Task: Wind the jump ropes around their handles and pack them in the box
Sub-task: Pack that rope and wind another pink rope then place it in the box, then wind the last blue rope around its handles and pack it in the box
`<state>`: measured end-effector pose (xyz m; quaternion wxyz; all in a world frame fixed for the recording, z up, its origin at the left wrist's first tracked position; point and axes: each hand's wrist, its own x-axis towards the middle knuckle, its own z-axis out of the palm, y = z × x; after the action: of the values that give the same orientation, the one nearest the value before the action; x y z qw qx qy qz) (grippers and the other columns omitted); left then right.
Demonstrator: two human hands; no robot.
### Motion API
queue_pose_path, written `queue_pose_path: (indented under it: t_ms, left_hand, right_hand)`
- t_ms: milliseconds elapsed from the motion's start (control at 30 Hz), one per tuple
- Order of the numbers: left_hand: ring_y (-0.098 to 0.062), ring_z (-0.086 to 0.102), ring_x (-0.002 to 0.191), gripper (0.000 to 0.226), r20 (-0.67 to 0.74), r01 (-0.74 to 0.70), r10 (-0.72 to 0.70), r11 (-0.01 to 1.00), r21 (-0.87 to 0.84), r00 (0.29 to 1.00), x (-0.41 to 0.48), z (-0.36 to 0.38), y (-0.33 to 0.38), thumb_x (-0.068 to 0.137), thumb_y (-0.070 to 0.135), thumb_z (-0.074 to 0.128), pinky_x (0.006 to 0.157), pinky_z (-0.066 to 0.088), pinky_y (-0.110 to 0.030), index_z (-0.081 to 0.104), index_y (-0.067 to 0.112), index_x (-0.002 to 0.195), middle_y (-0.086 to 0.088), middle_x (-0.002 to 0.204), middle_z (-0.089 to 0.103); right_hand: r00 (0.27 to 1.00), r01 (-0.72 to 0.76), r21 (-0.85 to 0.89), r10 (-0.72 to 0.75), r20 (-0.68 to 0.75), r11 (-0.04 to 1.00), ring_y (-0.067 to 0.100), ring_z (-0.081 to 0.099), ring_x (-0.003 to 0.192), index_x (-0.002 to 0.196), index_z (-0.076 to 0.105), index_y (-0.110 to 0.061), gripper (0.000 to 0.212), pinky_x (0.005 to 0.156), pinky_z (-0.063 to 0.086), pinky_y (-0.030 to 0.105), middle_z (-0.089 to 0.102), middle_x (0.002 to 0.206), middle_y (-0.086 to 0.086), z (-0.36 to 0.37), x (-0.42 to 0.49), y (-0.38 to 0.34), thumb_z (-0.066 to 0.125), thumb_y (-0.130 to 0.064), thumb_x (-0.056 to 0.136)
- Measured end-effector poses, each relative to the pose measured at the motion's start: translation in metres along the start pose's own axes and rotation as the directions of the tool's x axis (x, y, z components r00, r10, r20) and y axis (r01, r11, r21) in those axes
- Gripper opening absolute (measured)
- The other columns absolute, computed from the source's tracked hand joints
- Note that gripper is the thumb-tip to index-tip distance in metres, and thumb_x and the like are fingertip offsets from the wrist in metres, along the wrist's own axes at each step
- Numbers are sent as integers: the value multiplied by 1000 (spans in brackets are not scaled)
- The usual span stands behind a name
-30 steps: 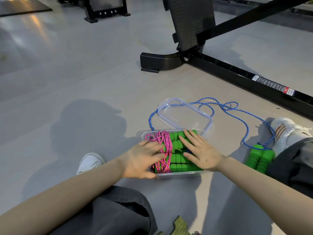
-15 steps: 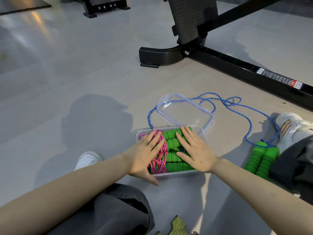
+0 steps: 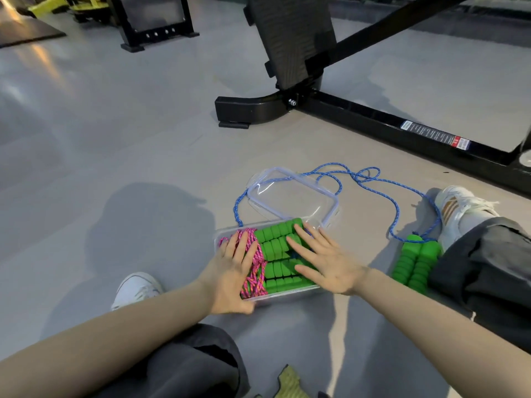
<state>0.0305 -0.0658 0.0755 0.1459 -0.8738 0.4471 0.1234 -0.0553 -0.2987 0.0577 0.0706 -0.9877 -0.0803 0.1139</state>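
Grey gym floor carries the clear box (image 3: pixel 287 295) between the person's legs. Left hand (image 3: pixel 230 272) and right hand (image 3: pixel 329 262), fingers straight and spread, press flat on the wound pink rope (image 3: pixel 257 270) and green handles (image 3: pixel 275 248) inside it. I judge this is the packing step. Next, the loose blue rope (image 3: pixel 397 211), beyond the box's right edge, needs winding around its own handles (image 3: pixel 416 262).

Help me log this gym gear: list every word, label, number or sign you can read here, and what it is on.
White and red sticker on the long black metal base bar: lines of print, too small and blurred to read.
Clear plastic box, clear plastic lid, green foam handles, white shoe: no text visible.
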Motion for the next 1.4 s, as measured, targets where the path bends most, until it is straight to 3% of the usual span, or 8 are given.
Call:
queue_pose_path:
  t_ms: [167, 267, 333, 433, 633, 900, 1033, 1400]
  left_hand:
    - [-37, 44, 130, 113, -95, -179, 197, 969, 171, 976, 15, -16, -7, 58, 83, 42, 102, 27, -49, 50, 2, 136, -27, 138, 47]
    - [-23, 10, 144, 112, -209, -297, 359, 914, 277, 909, 30, -71, 17, 72, 76, 56, 113, 11, -49, 11, 12, 152, -17, 154, 23]
    - [-23, -16, 145, 94, -122, -365, 436, 851, 377, 892, 37, -115, 42, 90, 65, 40, 117, -5, -47, -13, 17, 151, -11, 158, -12]
    - [-29, -11, 147, 78, -107, -355, 427, 847, 397, 898, 42, -144, 93, 98, 57, 26, 116, -5, -46, -12, 15, 152, -16, 159, -13]
    - [-36, -1, 146, 73, -35, -300, 306, 945, 128, 951, 94, -93, 208, 101, 49, 29, 118, 4, -50, -3, 8, 153, -20, 159, -4]
    - [-42, 22, 139, 79, 28, -119, 129, 964, -237, 991, 126, -40, 281, 96, 41, 50, 111, 26, -45, 9, 0, 150, -24, 157, 5]
    - [-31, 69, 75, 72, -136, -40, -4, 945, -325, 991, 131, -18, 269, 25, 37, 95, 58, 55, -32, 71, 11, 88, -20, 106, 68]
    - [-40, 69, 87, 74, -208, -241, 204, 955, -175, 957, 91, 29, 206, 32, 41, 87, 75, 56, -48, 51, 8, 88, -22, 104, 69]
  right_hand:
    - [994, -87, -103, 79, -77, 991, 36, 21, 140, 149, -4, -29, 56, 113, 3, 38, 22, 154, 14, 3, -44, 39, 2, -51, 98]
    - [982, -165, -175, 144, -126, 971, 35, 35, 135, 150, -4, -24, 55, 116, 11, 39, 34, 150, 14, -5, -58, 59, 17, -33, 100]
    - [975, -207, -193, 187, -118, 959, 31, 10, 145, 149, -10, -20, 72, 116, 1, 36, 5, 158, 11, -13, -69, 69, 35, -16, 93]
    - [922, -338, -231, 371, 115, 912, 28, -10, 145, 149, -14, -21, 87, 117, -1, 37, -20, 156, 7, -22, -89, 85, 46, -3, 88]
    - [789, -575, -181, 600, 137, 798, 31, 47, 125, 151, 3, -24, 77, 92, 45, 38, -10, 158, 13, -4, -122, 108, 40, 4, 89]
    - [875, -478, 252, 479, 62, 841, 30, 54, 115, 118, 58, -7, 47, 93, 45, 37, 57, 125, 7, 42, -142, 128, 37, -7, 77]
    - [920, -362, 367, 393, -11, 857, 33, 57, 95, 93, 61, -7, 43, 79, 48, 41, 63, 99, 10, 45, -136, 119, 31, -17, 64]
    - [999, -38, -201, 39, -1, 979, 26, 56, 120, 134, 45, -16, 68, 95, 47, 38, 54, 136, 8, 55, -144, 114, 35, -61, 82]
